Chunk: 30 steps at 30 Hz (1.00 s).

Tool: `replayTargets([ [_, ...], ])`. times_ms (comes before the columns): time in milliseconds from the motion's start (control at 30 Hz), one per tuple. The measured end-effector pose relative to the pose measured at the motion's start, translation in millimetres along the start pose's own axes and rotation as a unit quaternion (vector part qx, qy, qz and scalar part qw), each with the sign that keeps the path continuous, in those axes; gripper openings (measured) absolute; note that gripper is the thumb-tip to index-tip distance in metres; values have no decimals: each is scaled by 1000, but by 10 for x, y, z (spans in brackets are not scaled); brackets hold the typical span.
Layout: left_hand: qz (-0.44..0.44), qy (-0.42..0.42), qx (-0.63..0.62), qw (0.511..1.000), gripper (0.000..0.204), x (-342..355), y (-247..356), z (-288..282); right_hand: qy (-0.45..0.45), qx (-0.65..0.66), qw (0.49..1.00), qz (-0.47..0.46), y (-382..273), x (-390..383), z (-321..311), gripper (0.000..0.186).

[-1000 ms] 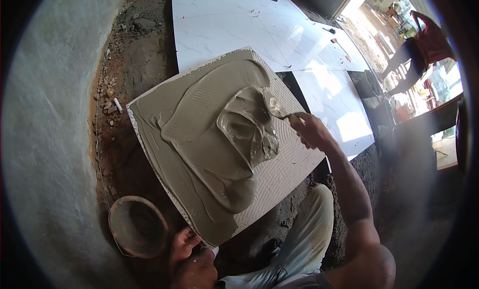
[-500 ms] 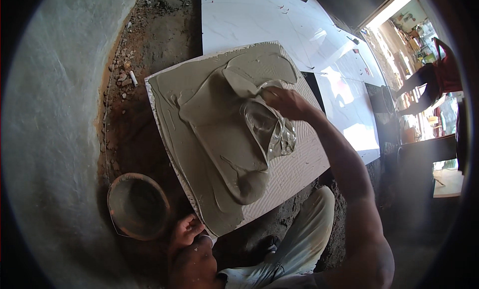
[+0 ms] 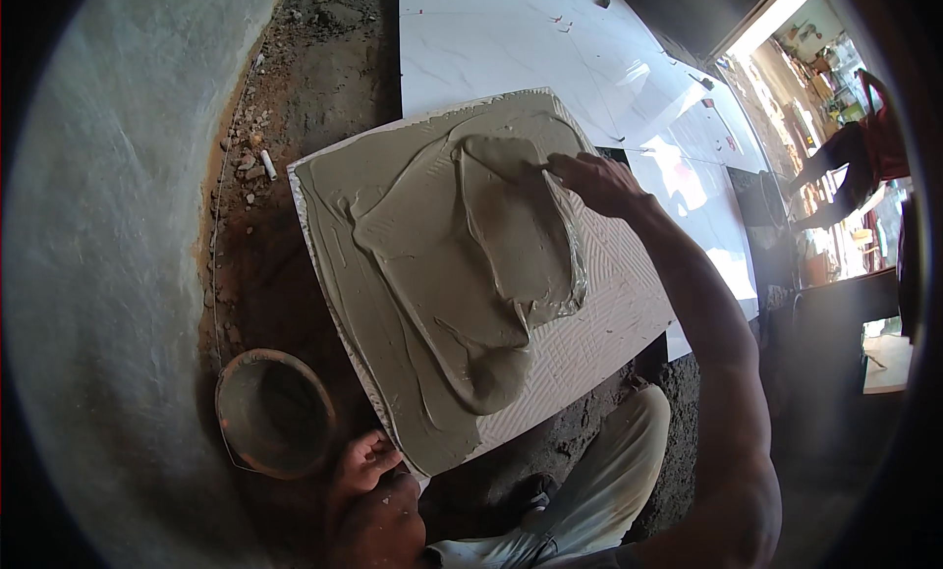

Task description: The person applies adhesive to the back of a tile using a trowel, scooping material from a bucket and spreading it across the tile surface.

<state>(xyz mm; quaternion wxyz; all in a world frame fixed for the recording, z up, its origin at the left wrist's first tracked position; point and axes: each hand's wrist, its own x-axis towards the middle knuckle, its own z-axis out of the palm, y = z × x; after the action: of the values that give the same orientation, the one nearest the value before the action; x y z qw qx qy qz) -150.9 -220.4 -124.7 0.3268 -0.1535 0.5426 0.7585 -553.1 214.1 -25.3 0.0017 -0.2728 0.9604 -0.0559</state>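
Note:
A large square tile (image 3: 614, 284) lies tilted before me, its ribbed face up. Wet grey-green adhesive (image 3: 413, 255) covers most of it, in thick ridges and smears, while the strip along its right side stays bare. Over the far right part, my right hand (image 3: 597, 183) is closed round the handle of a trowel (image 3: 501, 156); its blade is coated in adhesive and hard to make out. At the tile's near left corner, my left hand (image 3: 368, 461) has its fingers curled against the edge.
A round bucket (image 3: 275, 412) stands at the left, close to a grey wall (image 3: 108, 245). White glossy tiles (image 3: 491, 38) cover the floor ahead, with small clips on them. Rubble and a white stub (image 3: 268, 164) lie along the wall. Another person (image 3: 855, 166) is at the far right.
My right hand has moved slightly right and outward with the trowel. The adhesive under it is now spread into a broader, flatter patch. My left hand keeps its place at the corner.

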Motion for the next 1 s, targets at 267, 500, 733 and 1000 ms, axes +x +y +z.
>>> replayTargets([
  [267,-4,18,15,1000,24,4,-24,13,-57,40,983,169,167,380,290,25],
  [500,3,20,-15,1000,25,-24,-115,-29,-69,346,885,305,-393,50,-176,31],
  [733,1,19,-17,1000,25,-25,-121,-39,-26,251,942,222,223,481,42,40],
  [1000,0,22,-8,1000,28,-40,-119,-21,-52,338,889,304,-316,625,-118,32],
])
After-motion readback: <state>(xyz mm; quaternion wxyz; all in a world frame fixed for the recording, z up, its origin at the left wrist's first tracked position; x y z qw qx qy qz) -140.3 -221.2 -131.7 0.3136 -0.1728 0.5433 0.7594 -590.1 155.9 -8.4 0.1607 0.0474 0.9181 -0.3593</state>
